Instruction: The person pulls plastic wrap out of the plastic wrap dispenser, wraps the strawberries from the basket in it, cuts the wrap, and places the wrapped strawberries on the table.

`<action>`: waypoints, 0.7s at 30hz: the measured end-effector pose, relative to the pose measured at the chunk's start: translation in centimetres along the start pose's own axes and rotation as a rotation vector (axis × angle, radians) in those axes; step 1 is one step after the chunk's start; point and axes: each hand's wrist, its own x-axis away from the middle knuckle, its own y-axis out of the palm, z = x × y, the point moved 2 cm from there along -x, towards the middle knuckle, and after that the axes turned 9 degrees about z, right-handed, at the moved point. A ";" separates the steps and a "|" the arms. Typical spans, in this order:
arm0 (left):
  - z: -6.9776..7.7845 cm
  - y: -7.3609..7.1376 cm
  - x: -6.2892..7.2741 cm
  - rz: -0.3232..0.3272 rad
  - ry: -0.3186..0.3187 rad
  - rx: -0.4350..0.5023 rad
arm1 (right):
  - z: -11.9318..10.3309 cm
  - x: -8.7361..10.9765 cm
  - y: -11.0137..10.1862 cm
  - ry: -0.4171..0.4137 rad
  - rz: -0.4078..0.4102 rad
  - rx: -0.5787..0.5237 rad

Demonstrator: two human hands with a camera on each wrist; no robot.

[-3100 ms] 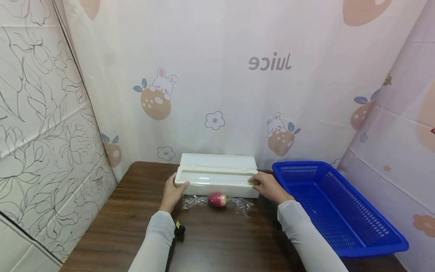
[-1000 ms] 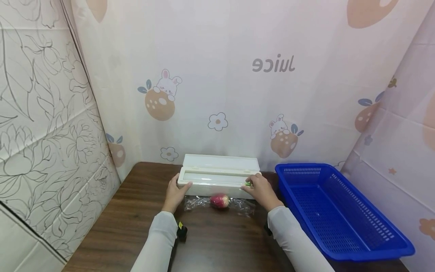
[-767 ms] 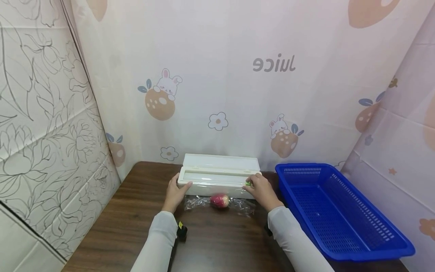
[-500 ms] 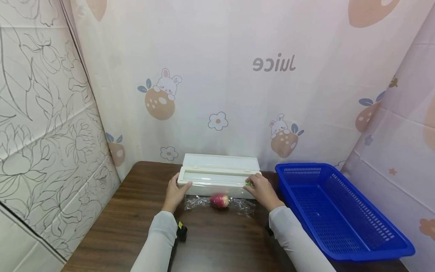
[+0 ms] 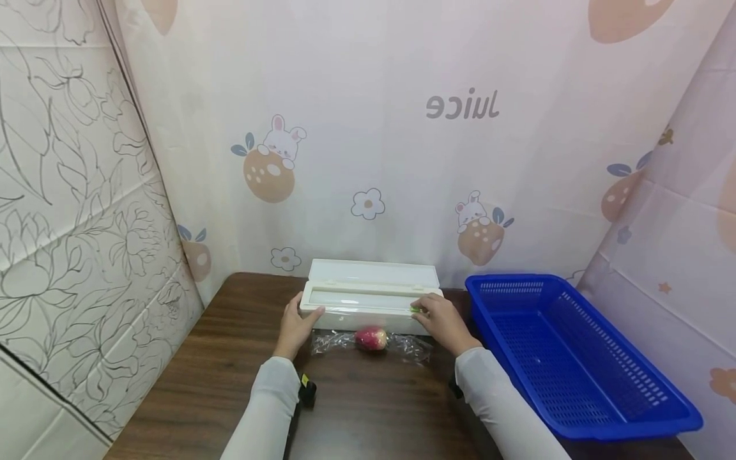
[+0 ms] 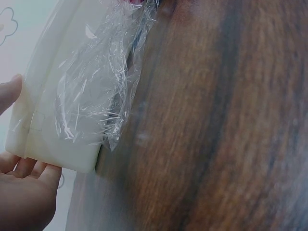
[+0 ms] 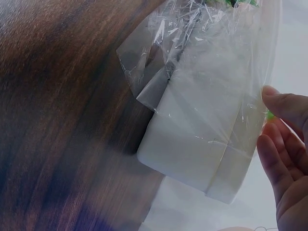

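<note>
White box [image 5: 347, 319] with its lid raised stands near the back of the tabletop [image 5: 374, 409], clear film [image 5: 333, 342] hanging down its front. The left hand [image 5: 294, 329] grips its left end, thumb and fingers parted around it; the right hand's [image 5: 450, 322] fingers, nearly together, pinch a green slider [image 5: 415, 310] toward its right end. Just before the box lies a red-and-cream fruit [image 5: 371, 338], crumpled film on either side. Right of these sits a blue basket [image 5: 566, 358].

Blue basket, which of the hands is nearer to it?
Right. The right hand pinches a green piece near the end of the white box closer to the blue basket; the left hand grips the box's opposite end, farther away.
</note>
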 end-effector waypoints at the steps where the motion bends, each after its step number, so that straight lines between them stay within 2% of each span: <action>1: 0.0 0.0 0.0 0.001 0.001 0.001 | 0.0 0.0 0.0 -0.005 -0.002 0.000; 21: 0.1 0.1 0.0 0.012 0.009 0.017 | 0.2 -0.6 -0.2 -0.216 -0.056 0.001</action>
